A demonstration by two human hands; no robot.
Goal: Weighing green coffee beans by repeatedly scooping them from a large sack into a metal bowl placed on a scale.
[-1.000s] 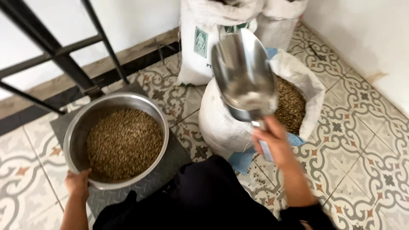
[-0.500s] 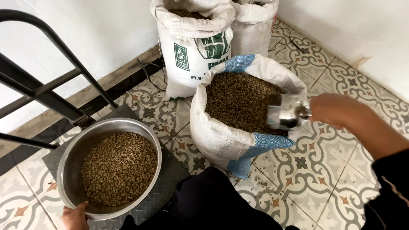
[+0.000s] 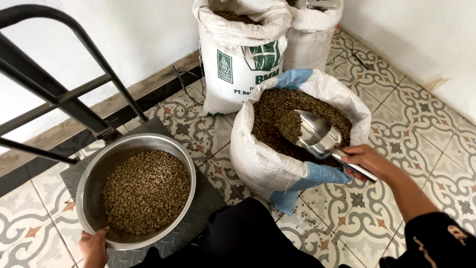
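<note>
Leftmost, the left hand (image 3: 94,246), partly cut off by the frame edge, grips the rim of the steel bowl (image 3: 184,168) of greenish beans. Rightward, the right hand (image 3: 365,161) wraps its fingers round the metal scoop (image 3: 317,135), beans heaped inside, over the open white sack (image 3: 263,164).

Standing upright against the white wall (image 3: 148,30): two closed-in white woven sacks, the nearer sack (image 3: 243,59) bearing green print, the farther sack (image 3: 312,39) pressing just beside it. Spreading underneath: patterned floor tiles (image 3: 421,119). Slanting across the left: a dark metal frame (image 3: 59,97). Lying near the wall: a thin dark cable (image 3: 347,54).
</note>
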